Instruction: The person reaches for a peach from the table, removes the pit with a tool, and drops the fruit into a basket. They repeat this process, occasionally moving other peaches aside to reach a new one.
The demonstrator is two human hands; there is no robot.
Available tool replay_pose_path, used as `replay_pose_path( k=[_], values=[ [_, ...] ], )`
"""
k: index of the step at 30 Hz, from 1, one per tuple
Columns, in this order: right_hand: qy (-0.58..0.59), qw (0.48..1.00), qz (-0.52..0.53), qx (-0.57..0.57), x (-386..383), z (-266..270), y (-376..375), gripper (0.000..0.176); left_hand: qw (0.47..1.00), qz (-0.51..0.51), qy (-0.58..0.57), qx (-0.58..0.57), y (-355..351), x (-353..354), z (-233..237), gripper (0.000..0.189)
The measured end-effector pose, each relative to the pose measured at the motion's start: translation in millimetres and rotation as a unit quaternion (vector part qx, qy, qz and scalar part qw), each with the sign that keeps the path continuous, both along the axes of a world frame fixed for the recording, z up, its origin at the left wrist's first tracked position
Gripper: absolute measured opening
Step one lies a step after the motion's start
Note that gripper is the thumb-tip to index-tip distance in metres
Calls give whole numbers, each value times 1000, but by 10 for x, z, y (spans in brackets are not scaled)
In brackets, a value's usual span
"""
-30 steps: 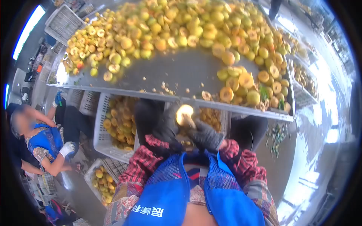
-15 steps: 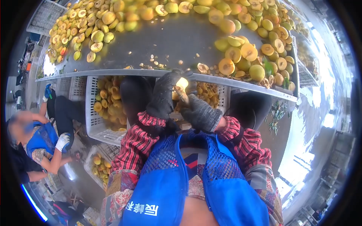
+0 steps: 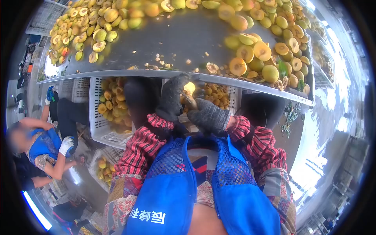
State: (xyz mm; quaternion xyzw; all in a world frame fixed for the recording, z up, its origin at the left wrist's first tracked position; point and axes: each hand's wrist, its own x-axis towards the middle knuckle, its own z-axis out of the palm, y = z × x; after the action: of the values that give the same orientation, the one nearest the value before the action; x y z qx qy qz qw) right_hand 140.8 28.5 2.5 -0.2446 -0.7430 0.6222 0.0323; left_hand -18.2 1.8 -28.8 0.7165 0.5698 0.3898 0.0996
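Observation:
My left hand (image 3: 172, 96), in a dark glove, is closed round a pale yellow peach half (image 3: 190, 87) just below the table edge. My right hand (image 3: 208, 114), in a grey knit glove, grips a short-handled tool (image 3: 191, 102) whose end points up at the fruit. The tool's tip is at or against the cut side; its exact shape is too small to tell. Behind both hands, a crate of peach halves (image 3: 217, 96) stands below, partly hidden by them.
A metal table (image 3: 152, 43) bears heaps of peach halves (image 3: 260, 55) and loose pits along its raised front edge. A white crate (image 3: 96, 117) with more halves stands left of my leg. At far left sits a co-worker (image 3: 47, 145) in a blue vest and white glove.
Both hands stay nearly in place, the fruit and tool still together. The view has shifted slightly. The co-worker's pose is almost the same.

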Motion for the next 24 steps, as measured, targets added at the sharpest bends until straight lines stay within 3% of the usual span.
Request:
replay_pose_path(
  k=[1,2,3,5,6,8,9,11,12,14,15,17,20,22,24],
  values=[
    [-54,992,-29,-114,-25,61,17,21,965,18,-228,-129,-11,66,111,30],
    [-108,967,-57,-226,-46,93,27,20,862,35,-441,-248,-11,106,171,31],
    [-107,967,-55,-226,-41,94,20,20,862,37,-441,-248,-12,110,96,31],
    [65,951,-87,-288,13,85,-35,14,890,63,-425,-153,-33,126,-136,29],
    [63,951,-86,-289,13,69,-73,14,889,65,-426,-153,-28,135,-107,29],
    [110,852,-149,-490,-13,10,-132,16,755,78,-616,-209,-7,136,-14,35],
    [110,852,-147,-490,-18,-25,-130,16,756,79,-616,-208,-2,141,8,35],
    [134,739,-82,-655,-17,-71,-116,25,683,82,-700,-190,12,163,53,33],
    [133,740,-81,-654,-31,-64,-115,25,683,82,-701,-188,19,171,111,33],
    [154,755,-86,-631,-83,-53,-133,31,586,38,-790,-177,16,175,232,33],
    [151,757,-84,-630,-107,-78,-146,31,569,27,-804,-173,19,153,249,33],
    [190,715,-73,-668,-149,-152,-186,34,564,17,-810,-161,19,133,283,33],
    [212,706,-61,-673,-208,-94,-183,35,604,18,-783,-145,-9,106,306,32],
    [221,700,-47,-677,-229,-60,-197,35,666,40,-734,-130,-49,86,300,32],
    [229,693,-31,-683,-246,12,-223,36,769,83,-625,-104,-105,66,272,32]
  ],
)
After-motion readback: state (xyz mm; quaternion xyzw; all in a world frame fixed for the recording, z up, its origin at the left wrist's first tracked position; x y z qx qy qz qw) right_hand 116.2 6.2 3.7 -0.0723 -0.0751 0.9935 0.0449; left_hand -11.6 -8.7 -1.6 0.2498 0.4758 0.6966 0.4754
